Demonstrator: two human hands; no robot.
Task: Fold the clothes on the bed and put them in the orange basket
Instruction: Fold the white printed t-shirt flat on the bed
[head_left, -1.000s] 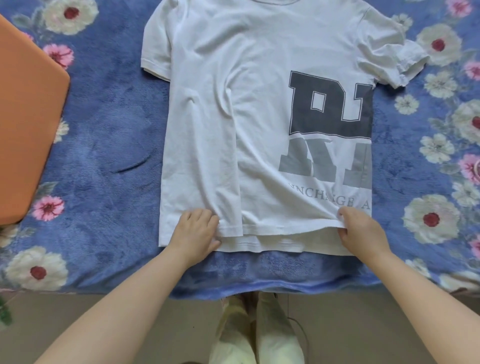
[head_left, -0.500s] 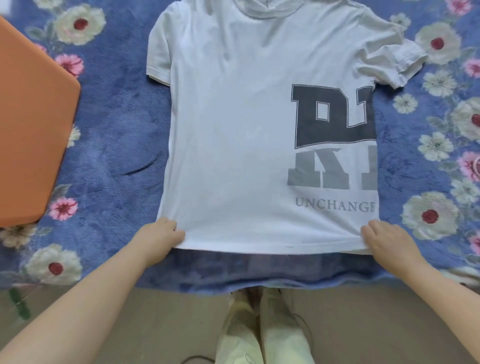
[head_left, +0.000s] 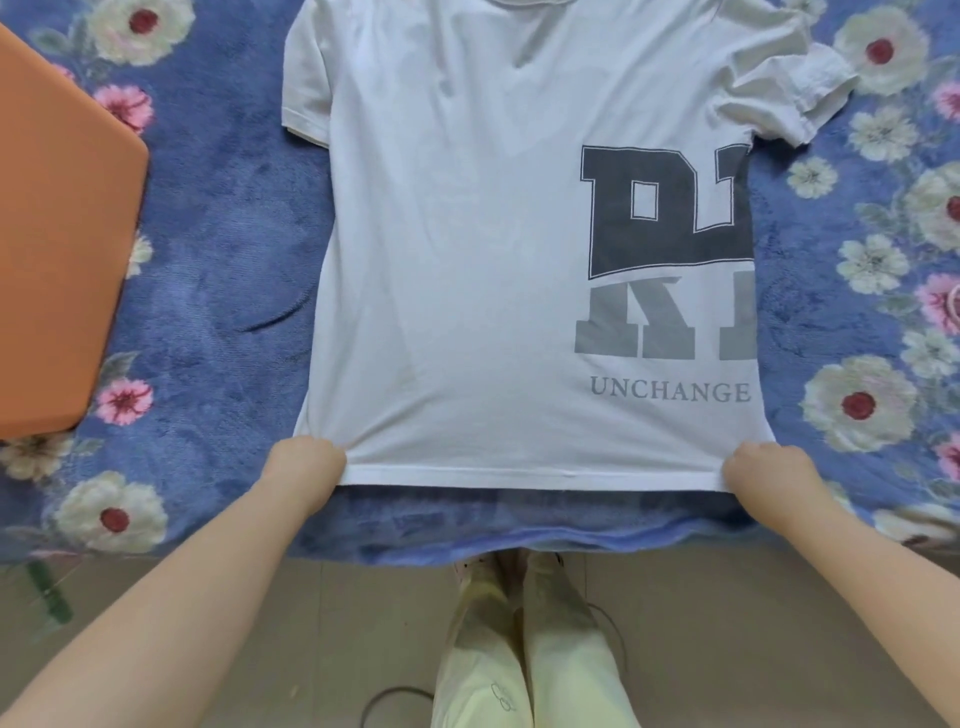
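A white T-shirt (head_left: 467, 249) with dark block letters and the word UNCHANGE lies spread flat on the bed, collar away from me. My left hand (head_left: 304, 465) grips the hem's left corner. At the hem's right corner, my right hand (head_left: 763, 470) grips the cloth. The hem is pulled taut between them near the bed's front edge. The right sleeve is crumpled; the left sleeve lies flat. The orange basket (head_left: 57, 249) stands at the left, only one side of it in view.
The bed carries a blue blanket (head_left: 218, 270) with white and pink flowers. Its front edge runs just below the hem. Below it are a beige floor (head_left: 322, 649), my legs in pale trousers, and a dark cable.
Both hands slid outward along the hem from near its middle to its corners. The folds and the doubled hem have been pulled out, and the shirt now lies smooth.
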